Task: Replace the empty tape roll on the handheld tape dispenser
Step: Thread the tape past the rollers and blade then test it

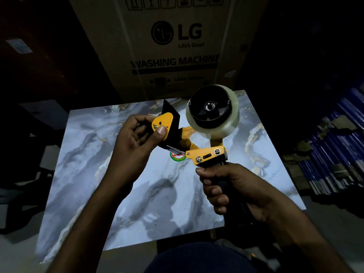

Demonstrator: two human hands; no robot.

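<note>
I hold a yellow and black handheld tape dispenser (204, 154) above a marble-patterned tabletop (110, 174). My right hand (230, 188) is wrapped around its black handle at the lower right. A roll of clear tape (226, 123) sits on the black hub at the top of the dispenser. My left hand (137, 140) pinches the yellow front piece with the black flap (165, 125), thumb pressed on its face. A metal blade shows just below that piece.
A large brown LG washing machine carton (173, 46) stands behind the table. A round red and green sticker (177, 156) lies on the tabletop under the dispenser. Blue stacked items (334, 146) fill the right side. The surroundings are dark.
</note>
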